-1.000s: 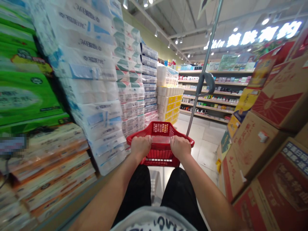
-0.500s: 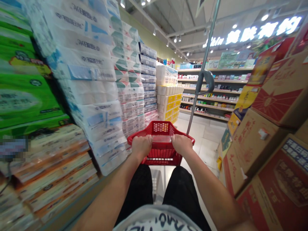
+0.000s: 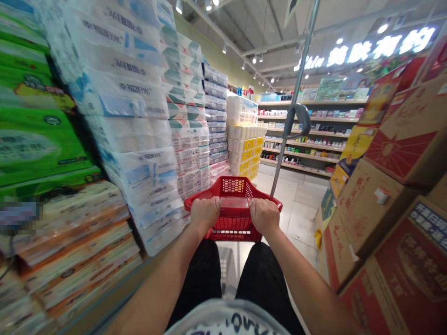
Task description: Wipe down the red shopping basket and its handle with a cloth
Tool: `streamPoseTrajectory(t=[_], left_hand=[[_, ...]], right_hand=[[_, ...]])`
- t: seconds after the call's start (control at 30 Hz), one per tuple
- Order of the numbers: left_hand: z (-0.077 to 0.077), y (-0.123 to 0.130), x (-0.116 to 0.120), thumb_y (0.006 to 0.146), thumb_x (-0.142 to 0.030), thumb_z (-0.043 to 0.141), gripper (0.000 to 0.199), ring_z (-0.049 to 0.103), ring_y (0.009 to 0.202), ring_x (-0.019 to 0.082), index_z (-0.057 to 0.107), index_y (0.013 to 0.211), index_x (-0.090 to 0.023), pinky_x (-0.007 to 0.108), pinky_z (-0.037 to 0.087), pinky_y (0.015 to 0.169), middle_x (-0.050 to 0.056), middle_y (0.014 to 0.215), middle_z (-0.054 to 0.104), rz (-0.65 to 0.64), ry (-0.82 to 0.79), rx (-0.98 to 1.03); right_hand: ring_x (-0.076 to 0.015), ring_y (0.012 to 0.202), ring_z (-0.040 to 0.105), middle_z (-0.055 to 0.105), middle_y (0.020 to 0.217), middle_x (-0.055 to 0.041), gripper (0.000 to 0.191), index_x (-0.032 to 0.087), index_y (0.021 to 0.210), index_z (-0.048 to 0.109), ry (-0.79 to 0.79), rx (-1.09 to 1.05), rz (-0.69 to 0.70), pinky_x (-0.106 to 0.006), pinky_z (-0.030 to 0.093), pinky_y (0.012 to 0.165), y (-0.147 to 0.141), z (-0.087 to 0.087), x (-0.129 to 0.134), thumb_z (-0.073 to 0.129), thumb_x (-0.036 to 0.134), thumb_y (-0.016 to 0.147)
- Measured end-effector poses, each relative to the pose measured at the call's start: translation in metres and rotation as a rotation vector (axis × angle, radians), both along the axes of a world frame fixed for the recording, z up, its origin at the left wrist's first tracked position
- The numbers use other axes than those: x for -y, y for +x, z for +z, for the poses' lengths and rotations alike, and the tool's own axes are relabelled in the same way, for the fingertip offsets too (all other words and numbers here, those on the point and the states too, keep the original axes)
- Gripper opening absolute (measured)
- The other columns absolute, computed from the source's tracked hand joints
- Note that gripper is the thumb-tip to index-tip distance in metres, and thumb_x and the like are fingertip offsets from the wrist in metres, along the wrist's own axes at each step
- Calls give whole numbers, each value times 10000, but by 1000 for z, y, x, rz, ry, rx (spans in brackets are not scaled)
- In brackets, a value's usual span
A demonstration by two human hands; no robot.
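A red plastic shopping cart [image 3: 233,222] with lattice walls is in front of my body, above my knees. My left hand [image 3: 206,214] is wrapped round the left part of its handle bar. The right part of the same bar is in the grip of my right hand [image 3: 265,215]. Between the two hands a clear cover [image 3: 234,202] shows on the handle. A tall grey pole [image 3: 290,111] with a curved grey grip rises just beyond the cart's right side. The cart's inside is only partly visible.
Packs of tissue paper [image 3: 139,139] are stacked high along the left, with green packs [image 3: 42,135] nearer. Cardboard boxes [image 3: 363,204] are piled on the right. A pale tiled floor [image 3: 300,200] runs between them towards stocked shelves [image 3: 307,135] at the back.
My right hand has shifted very slightly on the handle, its thumb a little lower. The rest of the view is almost the same.
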State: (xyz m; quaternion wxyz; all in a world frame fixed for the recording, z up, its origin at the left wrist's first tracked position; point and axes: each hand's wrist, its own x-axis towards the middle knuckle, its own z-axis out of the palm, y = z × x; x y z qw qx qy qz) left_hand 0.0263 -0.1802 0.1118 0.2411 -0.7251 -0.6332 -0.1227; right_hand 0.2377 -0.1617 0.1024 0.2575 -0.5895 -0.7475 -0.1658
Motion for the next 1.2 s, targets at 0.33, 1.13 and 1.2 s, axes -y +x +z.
streamPoseTrajectory(t=[0.33,1.13,1.2], left_hand=[[2,1,2,916,-224,289,304,658,747,272,584,914,-147,390,409,692,124,769,682,4,-31,25],[0,-3,1,914,-214,307,282,656,751,273,581,910,-147,383,404,695,123,778,678,-23,-20,13],[0,-4,1,912,-209,307,281,656,755,279,581,909,-147,386,405,690,125,785,680,-22,-19,11]], right_hand=[[-229,828,640,682,891,-106,366,183,900,652,-226,120,41,-338,423,733,10,14,-9,310,302,952],[-192,787,620,682,833,-81,313,184,827,651,-195,121,5,-296,388,756,31,8,-14,366,270,925],[-193,795,623,686,851,-82,295,180,838,651,-208,155,37,-304,388,779,33,10,-14,380,261,921]])
